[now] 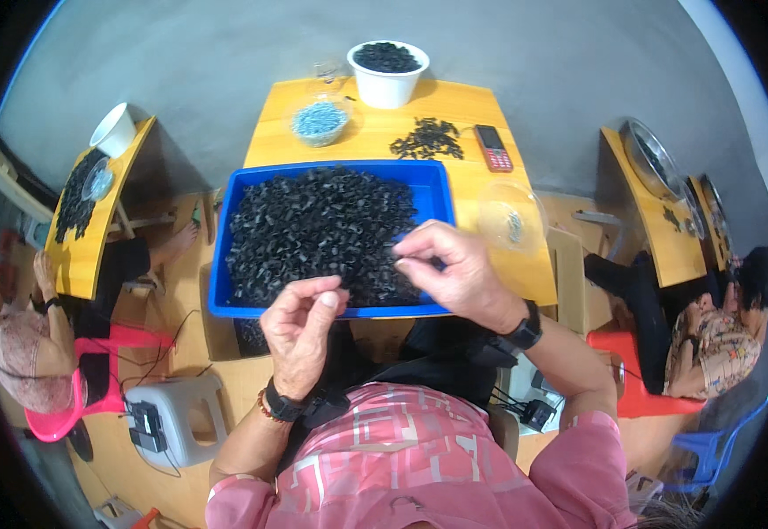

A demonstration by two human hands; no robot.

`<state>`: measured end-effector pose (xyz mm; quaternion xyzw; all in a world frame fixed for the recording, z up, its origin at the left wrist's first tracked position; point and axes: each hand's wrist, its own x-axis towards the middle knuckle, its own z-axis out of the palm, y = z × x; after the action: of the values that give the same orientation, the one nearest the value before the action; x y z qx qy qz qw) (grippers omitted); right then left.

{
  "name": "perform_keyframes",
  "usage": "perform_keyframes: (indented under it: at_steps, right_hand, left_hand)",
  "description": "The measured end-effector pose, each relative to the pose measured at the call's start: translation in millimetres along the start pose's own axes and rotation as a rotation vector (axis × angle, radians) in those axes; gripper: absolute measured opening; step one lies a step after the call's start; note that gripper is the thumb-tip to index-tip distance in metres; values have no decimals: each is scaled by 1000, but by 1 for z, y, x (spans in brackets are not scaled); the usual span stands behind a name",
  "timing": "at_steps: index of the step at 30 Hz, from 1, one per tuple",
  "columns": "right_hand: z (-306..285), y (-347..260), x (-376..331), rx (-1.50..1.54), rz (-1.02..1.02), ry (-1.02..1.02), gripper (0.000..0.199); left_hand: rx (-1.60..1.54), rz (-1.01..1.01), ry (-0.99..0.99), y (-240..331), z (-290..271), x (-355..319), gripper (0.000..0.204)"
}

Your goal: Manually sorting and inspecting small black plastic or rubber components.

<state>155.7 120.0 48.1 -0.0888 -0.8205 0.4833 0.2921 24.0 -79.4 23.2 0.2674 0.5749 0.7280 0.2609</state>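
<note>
"Black pieces (313, 229) fill our near blue tray (433, 189); light, stiff, we'd guess. Grip where?"

"By one edge. Our left hand (302, 324) and right hand (454, 269) pinch narrowly; whether holding any, we can't tell."

The tray (433, 196) holds black pieces (322, 231). The left hand (303, 328) is at its near edge, the right hand (461, 275) over its near right corner, each one's grip unclear. Behind it stand a bucket (387, 88) and bowl (320, 123); past its far right corner lies a phone (493, 148).
</note>
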Motion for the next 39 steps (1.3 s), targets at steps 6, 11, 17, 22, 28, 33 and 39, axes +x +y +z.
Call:
perform_keyframes:
  at_steps: [6,11,17,22,28,33,39]
  right_hand:
    - [17,-12,0,-225,-379,13,16]
    - [14,-6,-9,-136,-293,31,17]
    - [-47,13,-2,-338,-150,65,17]
    - [-141,77,-1,-694,113,32,9]
    - [-159,74,-2,-978,311,-332,11]
    - [-156,92,-6,-1102,245,-502,10]
    - [-149,118,-2,-1048,56,-387,10]
  left_hand:
    - [-243,-99,-117,-16,34,16,23]
    - [-278,-64,-158,-27,37,27,18]
    - [-134,-35,-124,-21,49,42,15]
    - [21,21,-226,-31,59,47,14]
    - [121,36,-239,-33,52,42,13]
    - [236,50,-270,-26,54,34,12]
    - [251,50,-257,-26,56,35,11]
